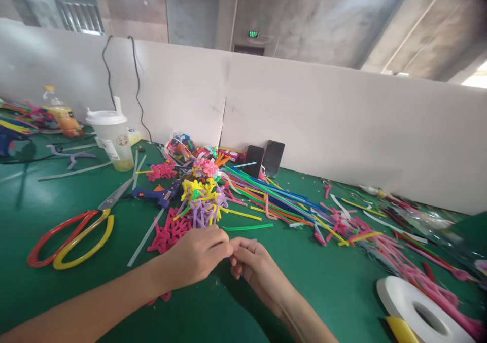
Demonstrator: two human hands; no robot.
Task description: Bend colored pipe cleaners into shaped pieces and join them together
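Observation:
My left hand [200, 251] and my right hand [253, 264] meet fingertip to fingertip above the front of the green table. Both are closed in a pinch. Whatever sits between the fingers is hidden, apart from a tiny pale purple tip by the right hand. Just behind them lies a heap of bent pipe-cleaner shapes: yellow pieces [198, 191], purple pieces [205, 211] and dark pink pieces [171, 229]. A green pipe cleaner [247, 227] lies flat past my right fingers. Left of the heap is a blue glue gun [158, 195].
Big scissors with red and yellow handles [81, 231] lie at left, near a lidded plastic cup [112, 140] and a juice bottle [63, 112]. Long pipe cleaners [274, 196] spread rightward. Two phones [273, 158] lean against the white partition [342, 119]. A white tape roll [399, 297] sits front right.

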